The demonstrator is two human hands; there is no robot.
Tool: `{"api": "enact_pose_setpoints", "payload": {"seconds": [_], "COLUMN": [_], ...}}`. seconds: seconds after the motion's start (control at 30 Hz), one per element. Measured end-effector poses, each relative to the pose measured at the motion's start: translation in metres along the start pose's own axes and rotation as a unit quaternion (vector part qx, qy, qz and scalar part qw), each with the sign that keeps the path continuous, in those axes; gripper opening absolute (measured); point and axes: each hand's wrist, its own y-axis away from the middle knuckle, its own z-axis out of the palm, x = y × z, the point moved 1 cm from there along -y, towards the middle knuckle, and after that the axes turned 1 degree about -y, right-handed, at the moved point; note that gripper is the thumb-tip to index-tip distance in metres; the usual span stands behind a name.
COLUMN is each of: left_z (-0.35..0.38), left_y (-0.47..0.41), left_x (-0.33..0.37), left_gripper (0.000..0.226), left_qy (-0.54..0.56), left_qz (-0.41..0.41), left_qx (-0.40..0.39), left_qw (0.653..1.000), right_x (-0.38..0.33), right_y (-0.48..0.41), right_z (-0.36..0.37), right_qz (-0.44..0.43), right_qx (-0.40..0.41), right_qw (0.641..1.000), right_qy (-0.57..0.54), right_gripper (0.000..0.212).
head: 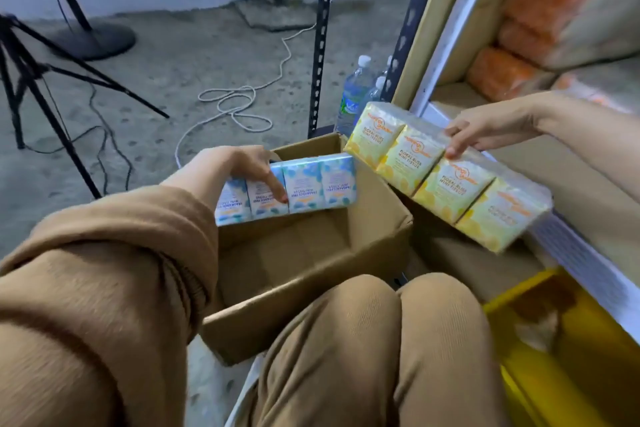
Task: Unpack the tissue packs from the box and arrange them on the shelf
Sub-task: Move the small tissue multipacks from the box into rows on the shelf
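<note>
An open cardboard box (377, 239) sits on the floor in front of my knees, its bottom bare where it shows. My left hand (247, 166) grips a blue multipack of mini tissues (311, 185) and holds it just above the box's far side. My right hand (485, 132) holds a yellow "Floral Bliss" tissue multipack (450, 177) by its top edge, tilted, between the box and the shelf (568, 184) on the right. The yellow pack's lower end hangs at the shelf's front edge.
Orange packs (502, 73) lie on the shelf above. A yellow bin (588, 357) sits on the lowest level at right. Water bottles (356, 94) stand by the perforated shelf post (320, 45). A white cable (239, 104), a tripod (41, 80) and a stand base lie on the concrete floor.
</note>
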Motion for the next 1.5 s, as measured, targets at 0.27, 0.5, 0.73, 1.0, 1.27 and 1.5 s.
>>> {"api": "enact_pose_setpoints", "payload": {"seconds": [0.27,0.5,0.73,1.0,1.27,1.5], "left_z": [-0.029,-0.022,0.008,0.053,0.085,0.094], "left_y": [0.037,0.045,0.037,0.03,0.004,-0.121], "left_x": [0.113,0.222,0.304,0.361,0.385,0.407], "left_gripper": [0.037,0.047,0.061,0.073,0.084,0.119], "left_qy": [-0.12,-0.207,-0.275,-0.313,-0.346,-0.369], "left_qz": [0.106,0.219,0.325,0.423,0.434,0.391], "left_qx": [0.039,0.051,0.072,0.071,0.082,0.105], "left_qw": [0.986,0.952,0.902,0.847,0.828,0.837], "right_x": [0.044,0.09,0.145,0.19,0.225,0.237], "right_y": [0.124,0.216,0.277,0.299,0.285,0.27], "right_z": [-0.022,-0.016,-0.003,0.018,0.029,0.032], "right_qz": [0.023,0.088,0.174,0.241,0.306,0.315], "right_qx": [0.111,0.226,0.265,0.293,0.292,0.301], "right_qw": [0.993,0.968,0.945,0.925,0.906,0.9], "right_qy": [-0.022,-0.059,-0.077,-0.033,0.019,0.01], "right_gripper": [0.04,0.04,0.055,0.065,0.049,0.073]}}
